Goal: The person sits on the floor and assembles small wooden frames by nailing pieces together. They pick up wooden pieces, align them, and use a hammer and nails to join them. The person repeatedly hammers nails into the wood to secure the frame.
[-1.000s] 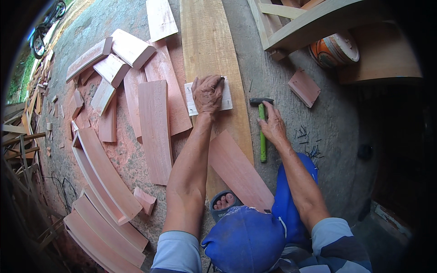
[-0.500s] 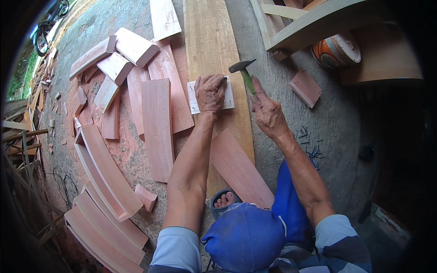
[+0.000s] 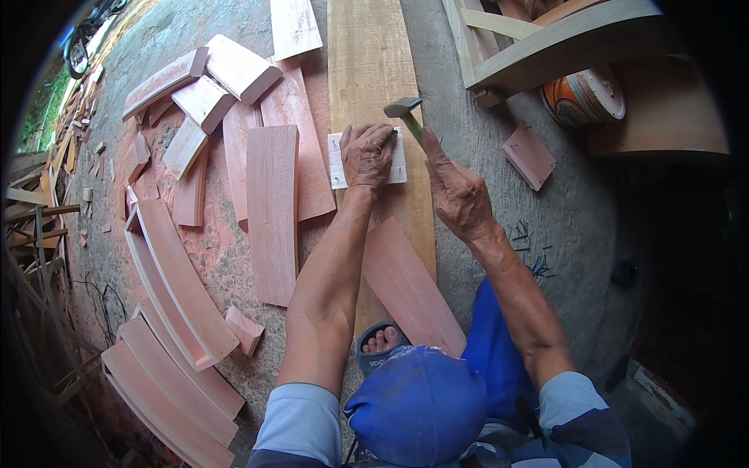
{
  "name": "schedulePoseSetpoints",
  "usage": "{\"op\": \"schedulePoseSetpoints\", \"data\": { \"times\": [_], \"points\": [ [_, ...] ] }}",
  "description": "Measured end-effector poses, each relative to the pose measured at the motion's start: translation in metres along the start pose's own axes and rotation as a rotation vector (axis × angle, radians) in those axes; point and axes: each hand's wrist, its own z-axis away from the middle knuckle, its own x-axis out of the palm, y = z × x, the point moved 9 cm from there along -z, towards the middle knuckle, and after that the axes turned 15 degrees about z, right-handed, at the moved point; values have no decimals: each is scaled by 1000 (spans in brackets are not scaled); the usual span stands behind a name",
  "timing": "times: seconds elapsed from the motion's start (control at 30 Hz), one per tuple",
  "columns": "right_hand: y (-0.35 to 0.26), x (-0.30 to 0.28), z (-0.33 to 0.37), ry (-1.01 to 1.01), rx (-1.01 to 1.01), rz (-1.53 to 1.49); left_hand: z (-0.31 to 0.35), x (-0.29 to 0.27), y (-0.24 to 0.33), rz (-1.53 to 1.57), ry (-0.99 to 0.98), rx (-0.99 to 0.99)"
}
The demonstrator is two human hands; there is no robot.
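My left hand (image 3: 368, 158) rests on a small pale wooden block (image 3: 397, 173), its fingers pinched round a nail (image 3: 395, 132) near the block's far right corner. Other nails poke up from the block, partly covered by that hand. Beneath it lies a long, yellowish plank (image 3: 370, 62). My right hand (image 3: 462, 199) is closed on the green handle of a hammer (image 3: 403, 108), thumb laid along the handle. The hammer's dark metal head is raised just beyond the left fingertips.
Loose nails (image 3: 538, 267) lie on the concrete by my right forearm, below a wood block with nails (image 3: 529, 158). Pinkish boards (image 3: 271, 214) and curved wooden pieces (image 3: 183, 281) spread to the left. A wooden frame (image 3: 562, 47) and an orange-and-white bucket (image 3: 581, 97) stand at far right.
The hammer head has swung left, nearer my left fingertips, and its handle has tilted. My left hand stays on the block. The whole view has shifted slightly.
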Motion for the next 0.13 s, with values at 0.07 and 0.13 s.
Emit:
{"op": "schedulePoseSetpoints", "data": {
  "times": [0.07, 0.13],
  "points": [
    [9, 15, 3, -40, 8, 47, 4, 5, -1, 16, -24, -5],
    [19, 27, -9, -263, 125, 37, -6, 1, -5, 14, -19, 15]
  ]
}}
